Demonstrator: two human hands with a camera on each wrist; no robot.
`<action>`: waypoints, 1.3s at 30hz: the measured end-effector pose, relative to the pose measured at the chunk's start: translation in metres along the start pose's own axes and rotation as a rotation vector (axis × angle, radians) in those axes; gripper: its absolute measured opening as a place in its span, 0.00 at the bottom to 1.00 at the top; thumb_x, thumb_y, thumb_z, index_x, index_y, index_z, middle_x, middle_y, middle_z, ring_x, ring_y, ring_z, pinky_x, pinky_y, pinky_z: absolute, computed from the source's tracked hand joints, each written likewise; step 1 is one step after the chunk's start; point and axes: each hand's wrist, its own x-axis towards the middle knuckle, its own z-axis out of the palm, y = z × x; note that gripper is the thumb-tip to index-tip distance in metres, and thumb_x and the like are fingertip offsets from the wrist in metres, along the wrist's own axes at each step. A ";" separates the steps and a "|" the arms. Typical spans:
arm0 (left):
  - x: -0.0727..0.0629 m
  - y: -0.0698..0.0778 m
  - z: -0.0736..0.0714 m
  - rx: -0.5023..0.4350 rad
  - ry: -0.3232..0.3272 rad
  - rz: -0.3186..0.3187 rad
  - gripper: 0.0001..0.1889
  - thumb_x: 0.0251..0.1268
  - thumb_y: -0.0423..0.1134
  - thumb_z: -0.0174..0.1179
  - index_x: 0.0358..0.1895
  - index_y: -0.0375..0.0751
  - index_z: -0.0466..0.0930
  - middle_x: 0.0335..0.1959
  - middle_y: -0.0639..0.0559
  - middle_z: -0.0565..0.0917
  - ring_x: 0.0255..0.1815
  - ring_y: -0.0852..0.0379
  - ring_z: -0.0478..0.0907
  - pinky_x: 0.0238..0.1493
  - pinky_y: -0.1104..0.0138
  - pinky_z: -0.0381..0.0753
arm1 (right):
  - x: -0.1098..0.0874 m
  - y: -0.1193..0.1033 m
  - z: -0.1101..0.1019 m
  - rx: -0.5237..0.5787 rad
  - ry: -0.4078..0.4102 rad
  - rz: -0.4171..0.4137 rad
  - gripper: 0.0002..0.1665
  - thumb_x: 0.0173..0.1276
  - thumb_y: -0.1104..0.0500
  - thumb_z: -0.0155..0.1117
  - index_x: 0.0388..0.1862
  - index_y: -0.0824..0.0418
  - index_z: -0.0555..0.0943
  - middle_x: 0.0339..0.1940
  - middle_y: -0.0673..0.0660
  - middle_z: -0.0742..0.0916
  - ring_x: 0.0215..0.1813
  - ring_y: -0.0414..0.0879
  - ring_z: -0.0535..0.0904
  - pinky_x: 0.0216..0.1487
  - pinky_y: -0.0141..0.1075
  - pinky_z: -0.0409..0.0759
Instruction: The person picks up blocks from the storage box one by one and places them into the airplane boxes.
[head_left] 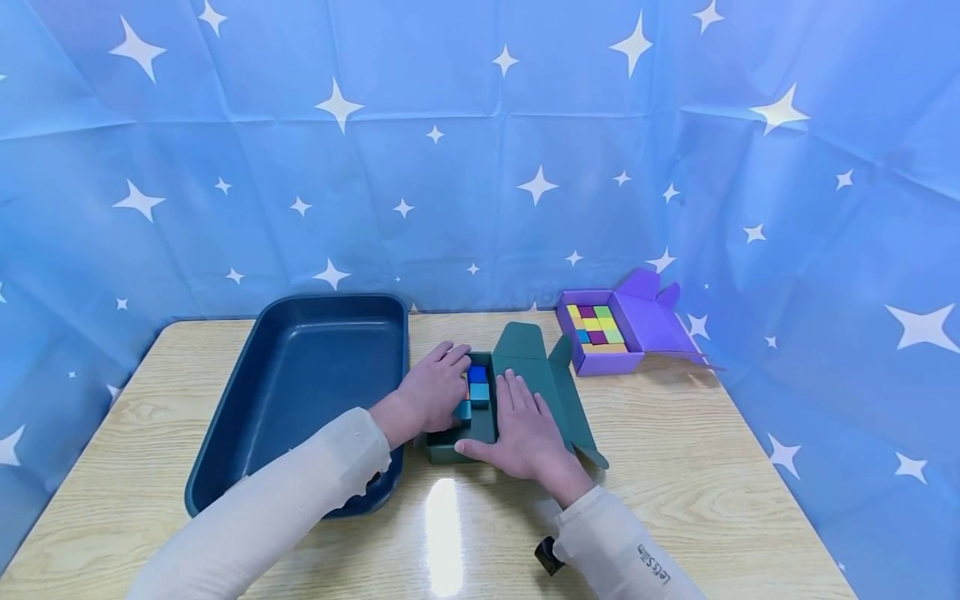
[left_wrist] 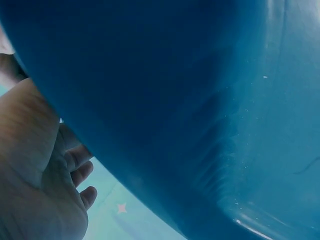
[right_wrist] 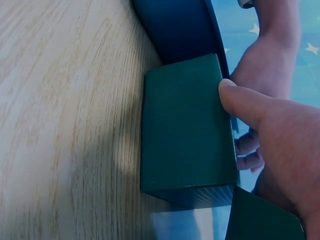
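Note:
An open dark green box (head_left: 445, 454) stands on the table, its lid (head_left: 528, 346) folded out to the right. Inside it are several coloured blocks, among them a dark blue block (head_left: 477, 374) and a light blue block (head_left: 479, 395). My left hand (head_left: 433, 389) reaches over the box's left side with bent fingers down among the blocks. Its fingertips are partly hidden, so a block between them cannot be made out. My right hand (head_left: 525, 429) rests with straight fingers along the right edge and lid, its thumb (right_wrist: 232, 95) touching the near edge.
A large dark blue tray (head_left: 400, 333) stands directly left of the green box, under my left forearm. At the back right is an open purple box (head_left: 611, 364) filled with coloured blocks. A blue star-patterned cloth (head_left: 450, 167) hangs behind the wooden table (head_left: 675, 500).

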 end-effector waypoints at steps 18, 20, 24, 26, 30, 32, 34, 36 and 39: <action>-0.045 -0.060 -0.015 -0.255 0.256 -0.099 0.16 0.55 0.55 0.69 0.36 0.48 0.83 0.63 0.46 0.76 0.78 0.44 0.54 0.79 0.50 0.50 | -0.001 -0.001 -0.001 0.010 -0.001 0.004 0.69 0.55 0.21 0.57 0.80 0.63 0.45 0.82 0.62 0.51 0.82 0.58 0.44 0.79 0.58 0.48; -0.061 -0.073 -0.011 -0.255 0.261 -0.128 0.14 0.54 0.53 0.71 0.36 0.48 0.84 0.62 0.45 0.76 0.78 0.43 0.54 0.79 0.49 0.50 | -0.001 -0.001 -0.001 0.013 -0.004 0.003 0.69 0.55 0.21 0.57 0.80 0.63 0.45 0.82 0.62 0.50 0.82 0.58 0.44 0.79 0.57 0.47; -0.093 -0.094 0.007 -0.262 0.248 -0.187 0.12 0.51 0.48 0.74 0.35 0.47 0.86 0.61 0.43 0.77 0.77 0.40 0.55 0.77 0.46 0.54 | -0.002 0.000 -0.002 0.019 -0.013 0.003 0.69 0.56 0.22 0.57 0.80 0.63 0.44 0.82 0.61 0.49 0.83 0.57 0.43 0.80 0.57 0.46; -0.107 -0.102 0.017 -0.274 0.229 -0.216 0.12 0.49 0.47 0.75 0.35 0.47 0.86 0.61 0.42 0.77 0.77 0.39 0.55 0.76 0.44 0.54 | -0.001 0.000 -0.002 0.019 -0.019 0.004 0.69 0.56 0.22 0.57 0.80 0.62 0.44 0.82 0.61 0.49 0.83 0.57 0.42 0.80 0.56 0.46; -0.133 -0.113 0.030 -0.288 0.193 -0.259 0.11 0.47 0.45 0.76 0.33 0.46 0.87 0.59 0.40 0.79 0.75 0.37 0.57 0.75 0.41 0.55 | -0.001 0.000 -0.003 0.014 -0.022 0.004 0.69 0.56 0.22 0.56 0.80 0.62 0.44 0.82 0.61 0.49 0.83 0.57 0.43 0.80 0.56 0.46; -0.143 -0.116 0.033 -0.293 0.170 -0.267 0.11 0.46 0.44 0.77 0.31 0.47 0.87 0.58 0.40 0.79 0.74 0.35 0.58 0.73 0.40 0.57 | 0.000 0.001 -0.003 0.012 -0.024 0.001 0.69 0.56 0.22 0.56 0.80 0.62 0.44 0.82 0.61 0.49 0.83 0.57 0.42 0.80 0.56 0.46; -0.152 -0.117 0.036 -0.296 0.148 -0.264 0.10 0.45 0.44 0.77 0.29 0.47 0.86 0.56 0.39 0.80 0.73 0.34 0.60 0.72 0.40 0.60 | 0.001 0.000 -0.003 0.011 -0.025 -0.002 0.69 0.56 0.22 0.56 0.80 0.62 0.44 0.82 0.61 0.48 0.83 0.56 0.42 0.80 0.56 0.46; -0.159 -0.117 0.038 -0.296 0.125 -0.259 0.10 0.45 0.44 0.77 0.27 0.48 0.85 0.54 0.39 0.81 0.71 0.33 0.61 0.70 0.39 0.61 | 0.002 0.000 -0.003 0.012 -0.028 -0.005 0.69 0.56 0.21 0.56 0.80 0.62 0.43 0.82 0.60 0.48 0.83 0.56 0.42 0.80 0.56 0.46; -0.168 -0.116 0.043 -0.299 0.105 -0.253 0.10 0.44 0.44 0.77 0.25 0.49 0.84 0.53 0.40 0.82 0.70 0.32 0.63 0.69 0.38 0.62 | 0.003 -0.002 -0.003 0.009 -0.032 -0.007 0.69 0.56 0.21 0.56 0.80 0.61 0.43 0.82 0.60 0.48 0.83 0.56 0.42 0.80 0.56 0.46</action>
